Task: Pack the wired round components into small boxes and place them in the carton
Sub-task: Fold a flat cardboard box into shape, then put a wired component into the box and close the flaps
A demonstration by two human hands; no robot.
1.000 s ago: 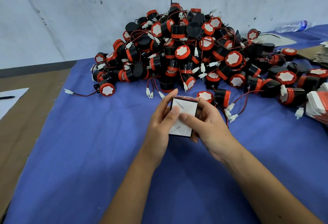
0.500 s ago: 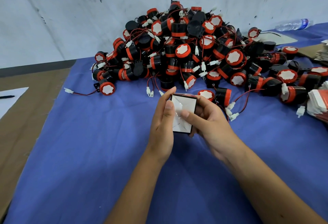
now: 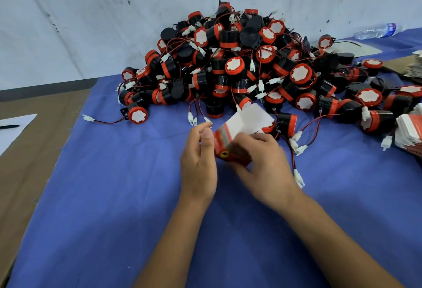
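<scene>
- Blue cloth: covers the work surface nearest the camera; both forearms reach across it.
- Right hand: fingers curled over the lower, red part of the small box, gripping it. The hand is motion-blurred, so exact finger placement cannot be told.
- Left hand: half a second ago it clasped the box's left edge; now it stands just beside the box, fingers relaxed and loosely bent, thumb close to the red side, gripping nothing. Contact with the box cannot be confirmed.
- Small box: held just above the cloth. Previously its white face was turned toward the camera and both hands pressed on it; now it is tilted, red printed side showing, with a white flap standing open at the far end.
- Judgement: the box looks turned with its open end up, ready for loading; no component is seen inside it.
- Nearest wired round component: lies on the cloth just beyond the box.
- Pile of components: heaped against the wall, unchanged.
- Flat box blanks: stacked at the right edge.
- Carton: not in view.
- Water bottle: far right, lying down.
</scene>
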